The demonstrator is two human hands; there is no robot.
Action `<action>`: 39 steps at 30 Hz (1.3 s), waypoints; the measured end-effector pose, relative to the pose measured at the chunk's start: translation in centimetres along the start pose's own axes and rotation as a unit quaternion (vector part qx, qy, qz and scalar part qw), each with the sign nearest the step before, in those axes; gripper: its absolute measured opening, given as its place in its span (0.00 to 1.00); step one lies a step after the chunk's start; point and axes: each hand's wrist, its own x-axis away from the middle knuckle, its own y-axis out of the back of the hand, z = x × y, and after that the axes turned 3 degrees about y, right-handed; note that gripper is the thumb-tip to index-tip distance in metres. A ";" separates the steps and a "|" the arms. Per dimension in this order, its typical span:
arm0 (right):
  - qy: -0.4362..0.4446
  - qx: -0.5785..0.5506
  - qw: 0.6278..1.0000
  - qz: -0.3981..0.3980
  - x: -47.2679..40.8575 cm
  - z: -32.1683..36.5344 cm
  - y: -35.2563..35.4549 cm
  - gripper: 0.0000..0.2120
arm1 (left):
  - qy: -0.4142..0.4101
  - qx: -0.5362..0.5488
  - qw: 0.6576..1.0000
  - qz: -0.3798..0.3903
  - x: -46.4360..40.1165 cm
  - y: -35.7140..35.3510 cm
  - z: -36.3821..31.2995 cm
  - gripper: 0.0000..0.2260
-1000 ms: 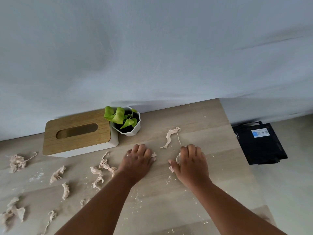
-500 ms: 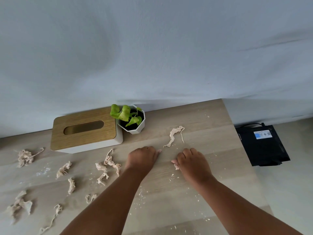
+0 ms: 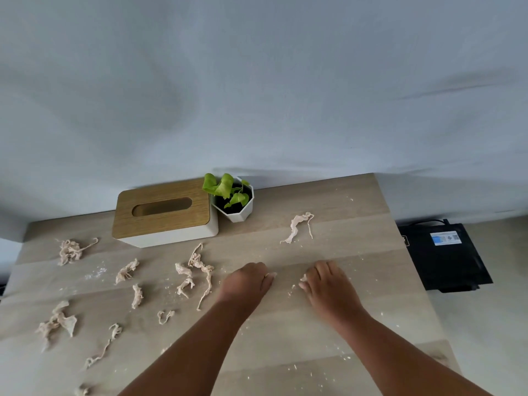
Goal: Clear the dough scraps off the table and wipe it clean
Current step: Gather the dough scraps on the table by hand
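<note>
Table (image 3: 328,332): pale wood-grain top, planks running L–R, dusted w/ white crumbs and flecks; far edge meets wall, R edge drops to floor.
Scraps far L of left hand: tangled clump (image 3: 70,250) near far edge; flat torn piece (image 3: 58,321) nearer the person; thin strand (image 3: 104,348) below it; bit at bottom edge (image 3: 83,390), partly cut off.
Scraps mid L of left hand: small wad (image 3: 127,270); short twist (image 3: 137,295); curl (image 3: 165,315).
Scraps just L of left hand: knotted pieces (image 3: 185,280); long strand (image 3: 203,274), close to the wrist, apart from it.
Tissue box (image 3: 163,212): white body, wood lid w/ oval slot; beyond and L of left hand, by wall.
Plant pot (image 3: 235,202): white faceted, green leaves, dark soil; touching or just beside box's R end, can't tell which.
Left hand (image 3: 247,282): knuckles up on table, fingers curled under, pale dough bit showing at the fingertips.
Ribbon scrap (image 3: 297,227): beyond both hands, roughly between them, lying free.
Right hand (image 3: 325,284): palm down, fingers bent, small dough bit at thumb side; whether it pinches it, can't tell.
Black device (image 3: 445,258): on floor, R of right hand, off table; blue-white label on top.
Wall (image 3: 257,81): plain pale grey-blue, soft shadows.
Floor (image 3: 500,324): pale, R of table.
</note>
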 end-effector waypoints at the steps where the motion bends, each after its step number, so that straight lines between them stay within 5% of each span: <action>1: 0.006 0.002 1.000 -0.008 0.1 0.0 0.0 0.12 | -0.002 -0.005 1.000 -0.003 0.5 -0.1 0.0 0.16; 3: 0.012 -0.005 1.000 -0.006 0.1 0.0 0.3 0.07 | -0.008 -0.017 1.000 -0.013 1.5 -0.4 0.1 0.16; 7: -0.006 -0.040 0.999 0.027 -0.2 -0.2 1.7 0.14 | -0.004 -0.036 0.999 -0.007 3.2 -0.5 0.7 0.16; 10: -0.022 -0.054 0.996 0.063 0.3 -0.7 2.6 0.03 | 0.005 -0.054 0.998 -0.005 3.9 -0.4 1.1 0.15; 13: -0.036 -0.061 0.992 0.108 1.1 -1.0 2.8 0.09 | 0.008 -0.050 0.999 0.004 4.1 -0.1 1.2 0.13; 20: -0.045 -0.059 0.996 0.039 3.3 -0.6 5.3 0.14 | -0.005 -0.051 0.998 -0.032 4.9 0.1 1.0 0.16; 28: -0.038 -0.042 0.996 0.064 4.7 1.0 6.8 0.13 | 0.011 -0.049 0.997 -0.067 7.3 0.1 0.7 0.17; 31: -0.052 -0.071 0.992 0.090 5.0 1.4 6.5 0.05 | -0.001 -0.065 0.995 -0.073 8.2 -0.3 0.6 0.16; 39: -0.074 -0.139 0.984 0.089 4.5 2.7 6.5 0.14 | 0.038 -0.031 0.997 -0.065 9.4 -1.3 2.3 0.14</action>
